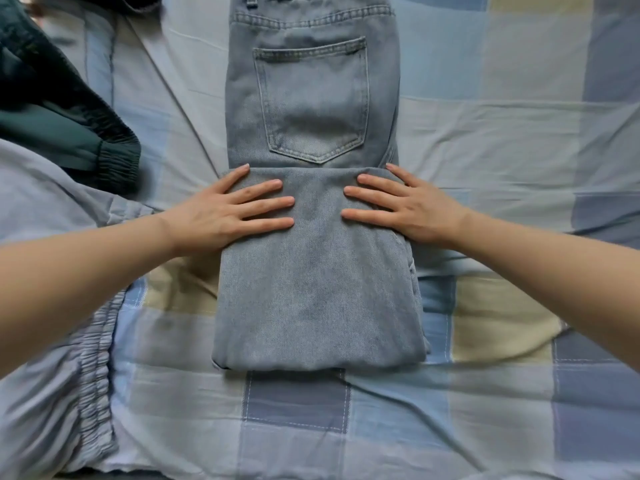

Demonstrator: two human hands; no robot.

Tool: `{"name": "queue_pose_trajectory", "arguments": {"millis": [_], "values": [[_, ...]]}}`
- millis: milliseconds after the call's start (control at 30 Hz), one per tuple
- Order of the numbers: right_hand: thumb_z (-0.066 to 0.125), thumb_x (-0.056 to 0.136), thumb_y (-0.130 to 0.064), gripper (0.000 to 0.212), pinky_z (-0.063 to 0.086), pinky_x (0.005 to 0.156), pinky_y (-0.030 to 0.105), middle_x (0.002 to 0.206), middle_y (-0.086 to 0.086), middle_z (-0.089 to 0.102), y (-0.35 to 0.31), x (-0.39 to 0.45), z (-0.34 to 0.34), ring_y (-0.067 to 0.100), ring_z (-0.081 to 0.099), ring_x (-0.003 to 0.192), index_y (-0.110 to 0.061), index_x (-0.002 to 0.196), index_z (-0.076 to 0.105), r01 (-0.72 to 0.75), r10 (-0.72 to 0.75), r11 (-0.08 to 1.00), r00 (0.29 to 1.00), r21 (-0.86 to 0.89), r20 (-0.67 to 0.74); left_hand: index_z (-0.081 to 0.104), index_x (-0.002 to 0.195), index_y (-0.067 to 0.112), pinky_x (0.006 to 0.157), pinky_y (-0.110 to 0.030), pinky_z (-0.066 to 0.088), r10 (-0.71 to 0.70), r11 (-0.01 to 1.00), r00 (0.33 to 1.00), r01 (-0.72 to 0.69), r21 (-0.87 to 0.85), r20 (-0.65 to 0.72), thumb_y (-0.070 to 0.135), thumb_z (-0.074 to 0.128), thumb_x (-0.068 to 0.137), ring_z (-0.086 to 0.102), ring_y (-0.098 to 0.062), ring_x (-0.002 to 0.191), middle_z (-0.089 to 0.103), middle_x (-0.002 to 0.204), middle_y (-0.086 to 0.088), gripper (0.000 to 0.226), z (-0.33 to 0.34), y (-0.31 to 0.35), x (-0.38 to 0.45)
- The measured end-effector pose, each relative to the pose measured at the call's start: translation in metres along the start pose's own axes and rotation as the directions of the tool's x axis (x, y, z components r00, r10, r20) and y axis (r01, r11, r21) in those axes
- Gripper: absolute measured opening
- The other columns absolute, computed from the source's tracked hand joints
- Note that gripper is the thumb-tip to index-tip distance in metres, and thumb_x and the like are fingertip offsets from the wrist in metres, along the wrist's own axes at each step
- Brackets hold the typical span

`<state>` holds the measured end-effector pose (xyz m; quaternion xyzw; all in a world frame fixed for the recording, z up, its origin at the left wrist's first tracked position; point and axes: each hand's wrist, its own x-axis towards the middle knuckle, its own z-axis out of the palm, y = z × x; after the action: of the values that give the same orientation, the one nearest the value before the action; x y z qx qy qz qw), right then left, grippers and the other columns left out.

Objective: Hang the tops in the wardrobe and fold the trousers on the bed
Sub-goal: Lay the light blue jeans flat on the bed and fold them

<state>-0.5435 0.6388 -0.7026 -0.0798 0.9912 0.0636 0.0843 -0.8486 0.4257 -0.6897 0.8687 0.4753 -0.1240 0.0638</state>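
I am in a home bedroom, leaning over a made bed. Under my arms lies a checked bedsheet point(502, 393) in blocks of pale blue, grey-blue and cream, with white stitching along the seams and soft creases running across it. Clothes are spread on it as on a laundry day: light blue jeans point(311, 271) folded in front of me with the back pocket facing up, a pale grey-blue garment with an elastic waistband point(62, 393) at my left, and a dark green garment with gathered cuffs point(52, 109) farther off.
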Motion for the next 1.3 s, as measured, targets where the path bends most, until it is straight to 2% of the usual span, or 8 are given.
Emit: {"name": "queue_pose_trajectory", "arguments": {"millis": [333, 500, 567, 633, 700, 900, 1067, 1300], "values": [[0.027, 0.092, -0.015, 0.071, 0.005, 0.120, 0.044, 0.161, -0.007, 0.005, -0.057, -0.043, -0.058, 0.016, -0.001, 0.148, -0.038, 0.151, -0.005, -0.060, -0.098, 0.922, 0.920, 0.382, 0.380, -0.007, 0.147, 0.052, 0.115, -0.042, -0.022, 0.057, 0.925, 0.948, 0.068, -0.374, 0.312, 0.035, 0.030, 0.103, -0.025, -0.016, 0.146, -0.017, 0.158, 0.017, 0.060, -0.033, 0.077, -0.018], [0.053, 0.093, -0.017, 0.057, 0.024, 0.115, 0.023, 0.151, -0.014, 0.034, -0.074, -0.057, -0.090, -0.002, 0.029, 0.139, -0.046, 0.140, 0.040, -0.489, -0.257, 0.252, 0.798, 0.835, 0.545, 0.057, 0.136, 0.032, 0.115, -0.018, 0.024, 0.120, -0.031, 0.900, 0.425, -0.905, 0.419, 0.026, 0.060, 0.095, 0.036, 0.004, 0.138, 0.047, 0.146, 0.016, 0.042, -0.060, 0.116, -0.040], [0.058, 0.090, -0.015, 0.038, 0.041, 0.103, 0.020, 0.135, -0.010, 0.057, -0.065, -0.067, -0.096, -0.001, 0.052, 0.121, -0.030, 0.125, 0.061, -0.603, -0.154, -0.183, 0.797, 0.776, 0.583, 0.074, 0.109, 0.015, 0.094, -0.032, 0.051, -0.311, -0.334, 0.657, 0.601, -0.726, 0.687, 0.017, 0.055, 0.096, 0.067, -0.018, 0.106, 0.068, 0.124, -0.004, 0.023, -0.056, 0.122, -0.047], [0.057, 0.095, -0.020, 0.020, 0.050, 0.088, 0.017, 0.126, -0.007, 0.062, -0.057, -0.065, -0.096, -0.002, 0.062, 0.103, -0.025, 0.114, 0.064, -0.629, 0.104, -0.444, 0.671, 0.638, 0.734, 0.070, 0.085, 0.001, 0.081, -0.050, 0.052, -0.699, -0.447, 0.068, 0.736, -0.509, 0.712, 0.017, 0.046, 0.096, 0.064, -0.041, 0.092, 0.069, 0.108, -0.024, 0.031, -0.056, 0.118, -0.046], [0.054, 0.096, -0.030, 0.015, 0.054, 0.075, 0.018, 0.116, -0.010, 0.066, -0.056, -0.045, -0.089, 0.002, 0.066, 0.096, -0.026, 0.109, 0.061, -0.530, 0.292, -0.594, 0.558, 0.605, 0.776, 0.066, 0.097, 0.009, 0.078, -0.037, 0.056, -0.648, -0.627, 0.169, 0.435, -0.646, 0.743, 0.017, 0.061, 0.094, 0.067, -0.025, 0.102, 0.073, 0.107, -0.011, 0.010, -0.041, 0.112, -0.030], [0.050, 0.094, -0.048, 0.050, 0.042, 0.100, 0.039, 0.123, 0.009, 0.061, -0.068, 0.007, -0.067, 0.028, 0.055, 0.116, -0.007, 0.121, 0.054, -0.588, 0.638, -0.494, 0.255, 0.641, 0.726, 0.054, 0.114, 0.009, 0.083, -0.026, 0.052, -0.801, -0.555, 0.080, 0.273, -0.786, 0.593, 0.018, 0.071, 0.087, 0.065, -0.010, 0.092, 0.067, 0.105, -0.002, 0.033, -0.048, 0.128, -0.002], [0.043, 0.099, -0.034, 0.027, 0.028, 0.066, 0.035, 0.076, 0.004, 0.053, -0.089, -0.011, -0.067, 0.030, 0.051, 0.081, -0.017, 0.078, 0.044, -0.700, 0.818, -0.243, 0.225, 0.672, 0.530, 0.059, 0.092, 0.019, 0.078, -0.022, 0.049, -0.870, -0.447, 0.074, 0.298, -0.843, 0.488, 0.020, 0.068, 0.090, 0.061, -0.016, 0.089, 0.065, 0.095, 0.003, 0.010, -0.050, 0.156, -0.012], [0.038, 0.095, -0.044, 0.065, 0.036, 0.103, 0.049, 0.141, 0.017, 0.036, -0.094, -0.007, -0.078, 0.039, 0.040, 0.123, -0.024, 0.152, 0.015, -0.796, 0.864, 0.085, 0.358, 0.599, 0.354, 0.026, 0.150, 0.019, 0.111, -0.023, 0.024, -0.933, -0.286, 0.062, 0.465, -0.838, 0.353, 0.019, 0.068, 0.088, 0.037, -0.015, 0.131, 0.034, 0.151, -0.007, 0.075, -0.058, 0.146, -0.003]]}}
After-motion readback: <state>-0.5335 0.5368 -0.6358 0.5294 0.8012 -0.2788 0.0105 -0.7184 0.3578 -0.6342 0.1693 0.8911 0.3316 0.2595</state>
